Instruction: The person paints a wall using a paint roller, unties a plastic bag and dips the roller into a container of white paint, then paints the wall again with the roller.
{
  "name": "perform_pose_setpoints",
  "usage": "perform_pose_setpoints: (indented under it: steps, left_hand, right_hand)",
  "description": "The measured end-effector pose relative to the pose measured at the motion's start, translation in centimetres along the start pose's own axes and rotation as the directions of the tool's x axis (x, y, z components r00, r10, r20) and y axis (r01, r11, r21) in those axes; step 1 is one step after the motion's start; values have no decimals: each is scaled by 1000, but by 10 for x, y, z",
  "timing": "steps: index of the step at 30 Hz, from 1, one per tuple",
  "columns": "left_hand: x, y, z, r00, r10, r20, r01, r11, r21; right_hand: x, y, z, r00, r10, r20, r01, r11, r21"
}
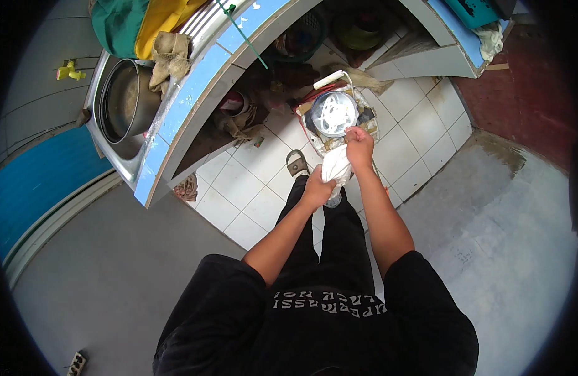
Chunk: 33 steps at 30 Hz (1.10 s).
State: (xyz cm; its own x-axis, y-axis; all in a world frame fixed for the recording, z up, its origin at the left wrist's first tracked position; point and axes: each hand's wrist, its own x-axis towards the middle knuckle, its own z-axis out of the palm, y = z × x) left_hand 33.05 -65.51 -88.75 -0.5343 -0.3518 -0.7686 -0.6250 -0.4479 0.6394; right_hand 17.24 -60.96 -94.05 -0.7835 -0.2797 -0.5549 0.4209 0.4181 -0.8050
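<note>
Currently, a white bundle (336,164) is held on the near side of the bucket (334,114), its near end gripped by the left hand (316,190) and its far end pinched by the right hand (360,148). A sandal (296,163) is seen left of the bucket, a pot (127,99) farther left.

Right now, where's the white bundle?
Head view, just right of centre: the white bundle is in the left hand, beside the right hand, below the round container.

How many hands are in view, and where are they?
2. The left hand is at the white bundle's lower left; the right hand is at its upper right, near the round container. No others show.
</note>
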Motion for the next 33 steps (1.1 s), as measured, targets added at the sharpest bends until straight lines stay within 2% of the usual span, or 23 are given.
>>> perform_pose_setpoints:
  steps: [2, 6, 11, 13, 14, 15, 17, 18, 19, 21, 22, 23, 27, 29, 31, 32, 33]
  left_hand:
    - [2, 3, 0, 999, -41, 34, 39, 998, 58]
    - [5, -7, 2, 999, 25, 20, -26, 998, 56]
    - [2, -18, -7, 996, 93, 17, -94, 988, 120]
    - [-6, -15, -12, 985, 170, -23, -159, 955, 250]
    - [-24, 14, -15, 989, 148, -5, -143, 960, 239]
    - [-28, 15, -19, 985, 171, -12, -164, 956, 242]
    - [-37, 19, -25, 960, 277, -33, -253, 915, 314]
    - [-47, 33, -28, 974, 224, -10, -213, 939, 269]
    - [-54, 45, -30, 967, 255, -19, -240, 931, 274]
    - [-67, 59, -37, 947, 322, -13, -295, 880, 373]
    - [-70, 70, -41, 949, 313, -15, -270, 842, 467]
    - [-77, 89, -43, 941, 339, -13, -293, 831, 473]
    - [-84, 151, -55, 876, 482, -12, -439, 809, 391]
    - [-76, 184, -64, 816, 577, -21, -522, 753, 400]
    - [-57, 217, -79, 744, 667, -37, -621, 711, 331]
    - [-55, 243, -84, 701, 712, -44, -661, 671, 335]
    - [-55, 269, -90, 713, 701, -35, -650, 678, 343]
  right_hand:
    - [3, -2, 2, 999, -23, -29, 23, 1000, 11]
    - [-4, -19, -4, 999, -42, -6, 43, 999, 27]
    - [-30, -45, -19, 1000, 12, -5, -11, 980, 199]
    - [-43, -52, -28, 1000, 24, 7, -25, 981, 192]
    - [-49, -56, -31, 999, 47, 22, -51, 983, 178]
    - [-53, -59, -33, 999, 25, 27, -29, 982, 186]
    - [-65, -66, -41, 994, 97, 53, -106, 968, 227]
    - [-76, -72, -46, 995, 78, 60, -90, 969, 229]
    - [-82, -82, -47, 995, 80, 52, -90, 964, 252]
    - [-92, -107, -48, 998, 46, 46, -57, 952, 300]
    - [-95, -118, -49, 998, 44, 52, -57, 953, 299]
    - [-99, -131, -53, 997, 50, 56, -64, 955, 291]
    - [-90, -188, -51, 993, -57, 102, 23, 952, 305]
    - [-77, -223, -45, 989, -96, 111, 57, 947, 317]
    - [-66, -269, -41, 973, -168, 156, 109, 937, 332]
    - [-69, -300, -32, 977, -187, 100, 143, 929, 340]
    - [-59, -318, -27, 968, -229, 102, 189, 934, 303]
